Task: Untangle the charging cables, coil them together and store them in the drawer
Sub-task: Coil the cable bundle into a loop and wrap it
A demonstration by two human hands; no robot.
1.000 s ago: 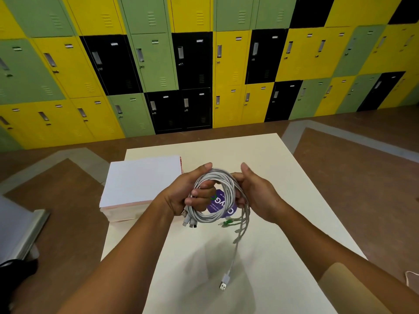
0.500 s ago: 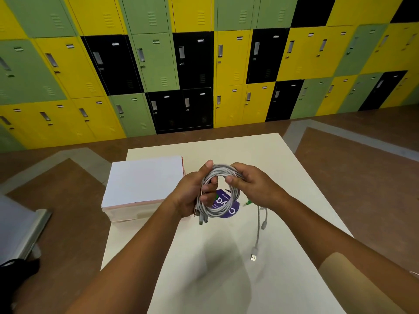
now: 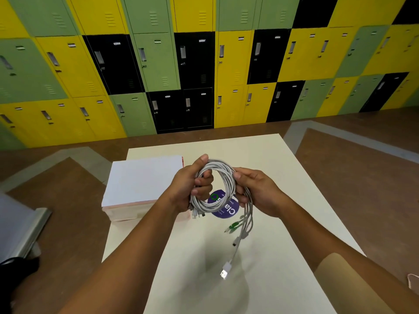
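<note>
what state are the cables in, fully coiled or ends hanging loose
Mostly coiled: cables form a ring gripped by left hand and right hand; several ends hang loose, a USB plug lowest.

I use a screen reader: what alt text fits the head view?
The left hand and right hand grip a coil of white charging cables above a cream table, plug ends dangling; a white box lies left, coloured lockers behind.

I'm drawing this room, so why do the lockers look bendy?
In the head view, the wide-angle lens bows the lockers outward near the edges; the coiled cables blur slightly at their top; a soft shadow falls on the table below.
</note>
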